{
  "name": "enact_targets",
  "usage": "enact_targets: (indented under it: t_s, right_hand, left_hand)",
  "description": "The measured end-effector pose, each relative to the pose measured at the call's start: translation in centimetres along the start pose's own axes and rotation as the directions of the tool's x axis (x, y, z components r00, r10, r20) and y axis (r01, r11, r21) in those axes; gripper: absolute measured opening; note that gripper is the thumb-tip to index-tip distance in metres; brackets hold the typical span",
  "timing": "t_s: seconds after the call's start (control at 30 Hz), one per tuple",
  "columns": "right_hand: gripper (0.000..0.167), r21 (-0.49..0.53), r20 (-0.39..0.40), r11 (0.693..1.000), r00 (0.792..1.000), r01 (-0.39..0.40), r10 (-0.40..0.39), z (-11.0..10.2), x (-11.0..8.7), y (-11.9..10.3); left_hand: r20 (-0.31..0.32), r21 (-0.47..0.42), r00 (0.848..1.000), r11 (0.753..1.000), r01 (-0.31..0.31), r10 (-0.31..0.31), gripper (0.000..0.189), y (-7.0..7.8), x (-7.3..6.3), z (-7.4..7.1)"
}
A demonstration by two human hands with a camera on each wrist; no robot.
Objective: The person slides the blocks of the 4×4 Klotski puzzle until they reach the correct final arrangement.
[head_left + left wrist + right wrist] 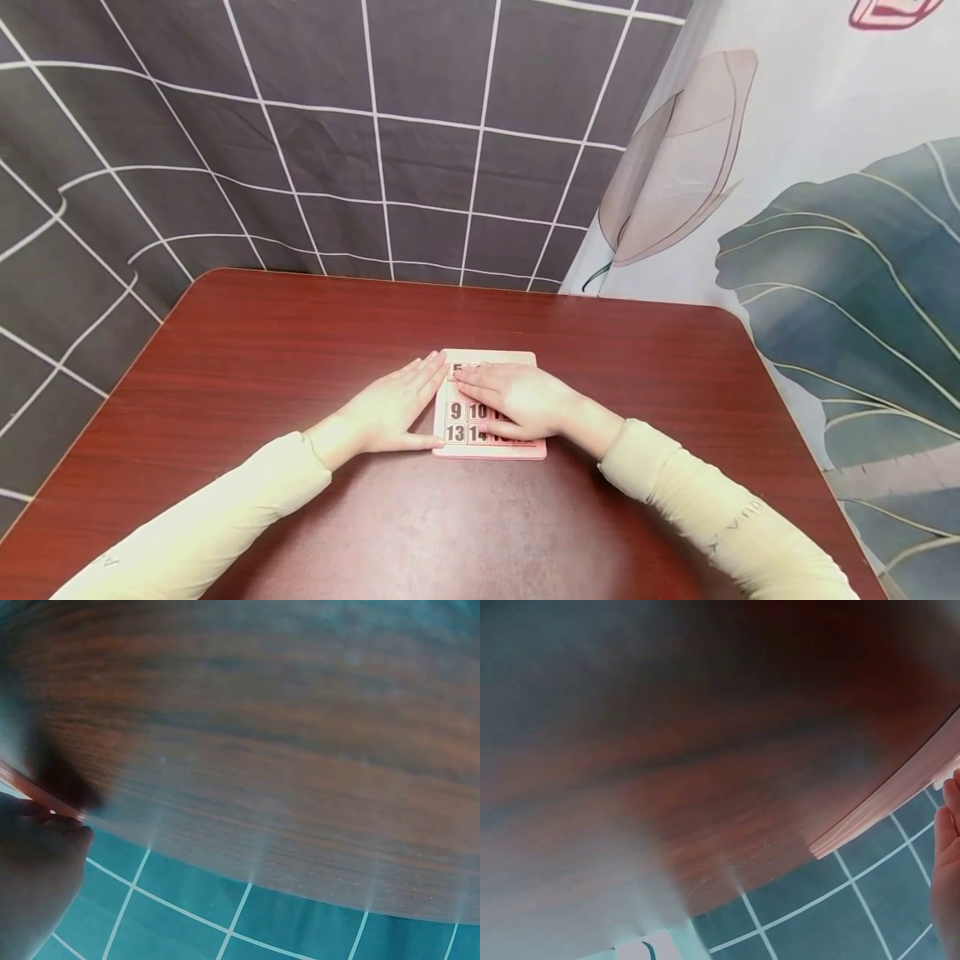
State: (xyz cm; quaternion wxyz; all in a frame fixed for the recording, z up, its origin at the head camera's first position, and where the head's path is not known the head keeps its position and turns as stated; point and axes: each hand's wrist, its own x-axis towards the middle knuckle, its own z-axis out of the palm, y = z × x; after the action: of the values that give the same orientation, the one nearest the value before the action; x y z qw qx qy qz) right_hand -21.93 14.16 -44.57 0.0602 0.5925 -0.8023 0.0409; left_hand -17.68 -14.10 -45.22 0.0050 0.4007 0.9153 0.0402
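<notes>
A pale, pink-edged number puzzle board (491,451) lies flat on the table in the head view, with framed tiles marked 5, 9, 10, 13 and 14 showing. Along its left edge rests my left hand (393,410), its fingers straight and pointing up the side, the thumb at the lower left corner. My right hand (525,402) lies across the board with extended fingers and covers most of the right-hand tiles. In the left wrist view, part of the left hand (37,877) appears beside the board's edge (41,796). The right wrist view catches the board's layered side (885,810).
A reddish-brown wooden table (300,333) with rounded far corners carries the board. Behind it hangs a dark curtain with a white grid (427,158). A white leaf-patterned curtain (832,250) runs along the right side.
</notes>
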Motion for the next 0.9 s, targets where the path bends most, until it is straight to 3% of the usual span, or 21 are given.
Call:
enact_targets:
  t_s: [0.3,0.57,0.9]
  right_hand:
    - [0.065,0.006,0.08,0.999,0.995,-0.054,0.053,0.3,1.2,1.0]
    - [0.063,0.009,0.033,0.999,0.999,0.033,-0.034,0.4,0.3,-0.6]
    - [0.063,0.026,0.017,1.0,1.0,0.016,-0.017,0.0,-0.3,-0.6]
  left_hand:
    - [0.003,-0.02,1.0,1.0,0.01,-0.01,0.107,0.0,0.0,0.1]
    - [-0.01,-0.005,1.0,1.0,-0.001,0.001,0.106,-0.1,-0.1,0.1]
    - [0.007,0.003,1.0,1.0,0.005,-0.005,0.106,-0.1,0.0,0.2]
